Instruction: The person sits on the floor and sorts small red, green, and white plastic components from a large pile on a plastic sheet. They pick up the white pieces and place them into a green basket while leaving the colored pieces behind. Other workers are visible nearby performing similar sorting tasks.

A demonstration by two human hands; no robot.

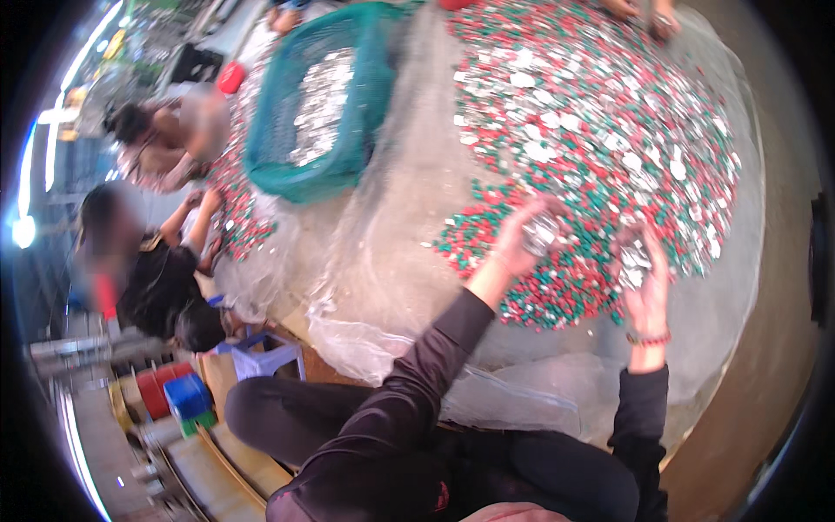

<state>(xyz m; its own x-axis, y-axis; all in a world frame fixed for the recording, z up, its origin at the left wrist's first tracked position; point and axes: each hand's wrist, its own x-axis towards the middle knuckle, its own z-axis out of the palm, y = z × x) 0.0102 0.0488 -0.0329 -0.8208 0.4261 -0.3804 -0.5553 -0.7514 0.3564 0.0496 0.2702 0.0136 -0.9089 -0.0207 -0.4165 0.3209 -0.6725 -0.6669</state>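
Observation:
A wide heap of small red, green and silver pieces [591, 148] is spread in front of me; they are too small to name. Over its near part my left hand [515, 242] curls around a clump of shiny silver pieces [541, 233]. To the right, my right hand [648, 296] is cupped around more shiny silver pieces [634, 264], its fingers bent up beside them. Both hands are somewhat blurred, and the exact kind of the silver pieces cannot be made out. A red beaded bracelet [649, 339] circles my right wrist.
Clear plastic sheeting [383, 287] lies under the heap. A teal mesh basket [261, 174] holding silver pieces stands at the left. Beyond it, two people [143, 270] work at another pile [235, 200]. Another person's hands [663, 24] reach in at the far edge. A purple stool [270, 355] stands lower left.

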